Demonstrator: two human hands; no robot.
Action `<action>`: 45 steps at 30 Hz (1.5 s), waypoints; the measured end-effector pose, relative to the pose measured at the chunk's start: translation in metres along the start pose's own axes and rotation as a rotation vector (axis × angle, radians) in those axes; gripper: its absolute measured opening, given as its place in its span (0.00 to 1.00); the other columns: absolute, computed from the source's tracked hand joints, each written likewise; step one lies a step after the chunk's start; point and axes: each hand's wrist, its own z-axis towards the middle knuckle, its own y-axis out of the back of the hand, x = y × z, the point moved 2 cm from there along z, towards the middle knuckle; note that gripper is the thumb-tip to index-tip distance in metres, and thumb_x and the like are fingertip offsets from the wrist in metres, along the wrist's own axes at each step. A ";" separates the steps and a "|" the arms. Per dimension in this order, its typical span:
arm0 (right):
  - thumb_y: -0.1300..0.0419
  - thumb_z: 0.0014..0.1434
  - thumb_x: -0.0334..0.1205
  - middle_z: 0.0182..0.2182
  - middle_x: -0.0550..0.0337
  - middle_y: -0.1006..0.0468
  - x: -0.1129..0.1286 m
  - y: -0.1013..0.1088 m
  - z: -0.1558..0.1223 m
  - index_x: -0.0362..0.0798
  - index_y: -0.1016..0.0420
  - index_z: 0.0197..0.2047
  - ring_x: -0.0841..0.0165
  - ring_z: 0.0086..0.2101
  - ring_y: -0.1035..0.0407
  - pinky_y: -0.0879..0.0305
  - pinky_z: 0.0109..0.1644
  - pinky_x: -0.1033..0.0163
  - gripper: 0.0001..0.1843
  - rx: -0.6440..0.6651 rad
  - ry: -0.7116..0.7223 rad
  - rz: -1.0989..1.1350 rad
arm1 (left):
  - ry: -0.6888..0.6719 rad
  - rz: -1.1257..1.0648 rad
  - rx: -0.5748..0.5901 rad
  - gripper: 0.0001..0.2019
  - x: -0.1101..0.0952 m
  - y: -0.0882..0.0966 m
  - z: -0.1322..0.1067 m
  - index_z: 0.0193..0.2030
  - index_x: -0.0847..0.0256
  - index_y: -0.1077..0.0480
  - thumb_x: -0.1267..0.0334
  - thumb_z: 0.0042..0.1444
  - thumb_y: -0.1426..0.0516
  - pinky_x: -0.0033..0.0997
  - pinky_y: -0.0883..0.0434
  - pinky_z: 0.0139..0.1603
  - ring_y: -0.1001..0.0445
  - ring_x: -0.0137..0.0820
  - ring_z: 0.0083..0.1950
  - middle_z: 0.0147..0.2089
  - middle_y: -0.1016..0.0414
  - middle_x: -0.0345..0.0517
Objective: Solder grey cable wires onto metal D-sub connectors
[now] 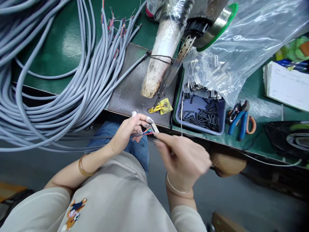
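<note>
Pinching a toothed metal connector (154,128) in close-set left fingers (142,118); bending right fingers (166,139) at its lower end, too blurred to judge any grip. Beside left fingers, thin coloured wires (148,131); beyond right fingers, slender black tubes (208,116) in a plastic tray (205,131).

Grn bench (72,45) w/ gry cables (96,87), tray (223,117), pliers (243,125)
</note>
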 end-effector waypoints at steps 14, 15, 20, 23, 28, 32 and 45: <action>0.40 0.68 0.35 0.26 0.66 0.23 0.008 -0.007 0.020 0.48 0.25 0.35 0.76 0.25 0.31 0.38 0.31 0.69 0.07 0.347 0.010 0.188 | -0.024 -0.106 0.218 0.19 0.001 0.021 -0.018 0.49 0.63 0.27 0.60 0.53 0.32 0.20 0.33 0.27 0.31 0.22 0.27 0.34 0.24 0.41; 0.40 0.67 0.35 0.26 0.65 0.23 0.008 -0.007 0.020 0.47 0.25 0.35 0.76 0.26 0.31 0.38 0.32 0.69 0.07 0.351 0.004 0.205 | -0.044 -0.062 0.217 0.17 0.000 0.024 -0.019 0.48 0.63 0.26 0.63 0.52 0.31 0.20 0.31 0.29 0.30 0.22 0.29 0.35 0.24 0.41; 0.37 0.66 0.36 0.25 0.66 0.23 0.008 -0.010 0.015 0.48 0.23 0.34 0.78 0.20 0.39 0.44 0.25 0.68 0.07 0.266 -0.107 0.453 | -0.120 0.114 0.195 0.07 -0.008 0.025 -0.029 0.35 0.66 0.22 0.65 0.54 0.32 0.20 0.29 0.29 0.28 0.22 0.28 0.29 0.24 0.42; 0.36 0.66 0.44 0.23 0.66 0.23 0.002 0.003 0.011 0.50 0.21 0.34 0.76 0.18 0.42 0.47 0.21 0.67 0.10 0.082 -0.232 0.591 | -0.126 0.119 0.213 0.06 -0.015 0.021 -0.033 0.34 0.66 0.20 0.64 0.54 0.32 0.20 0.31 0.25 0.30 0.21 0.24 0.28 0.22 0.44; 0.36 0.64 0.46 0.26 0.61 0.22 -0.051 0.031 0.020 0.50 0.19 0.34 0.71 0.24 0.36 0.43 0.29 0.63 0.10 -0.085 -0.381 -0.081 | -0.090 0.097 0.110 0.06 -0.020 0.020 -0.021 0.32 0.66 0.21 0.68 0.48 0.30 0.19 0.32 0.25 0.27 0.22 0.25 0.27 0.21 0.43; 0.37 0.63 0.43 0.35 0.55 0.19 -0.110 0.024 0.031 0.49 0.19 0.36 0.65 0.31 0.31 0.40 0.37 0.59 0.08 0.144 -0.382 -0.328 | -0.096 0.074 0.057 0.09 -0.018 0.020 -0.009 0.30 0.67 0.22 0.65 0.45 0.29 0.21 0.31 0.28 0.26 0.24 0.26 0.26 0.22 0.43; 0.39 0.64 0.44 0.30 0.61 0.26 -0.082 0.022 0.025 0.50 0.27 0.35 0.70 0.28 0.34 0.40 0.30 0.64 0.08 -0.278 -0.511 0.121 | -0.106 0.101 -0.016 0.09 -0.022 0.008 -0.001 0.30 0.66 0.23 0.64 0.47 0.30 0.19 0.44 0.19 0.39 0.17 0.19 0.25 0.24 0.40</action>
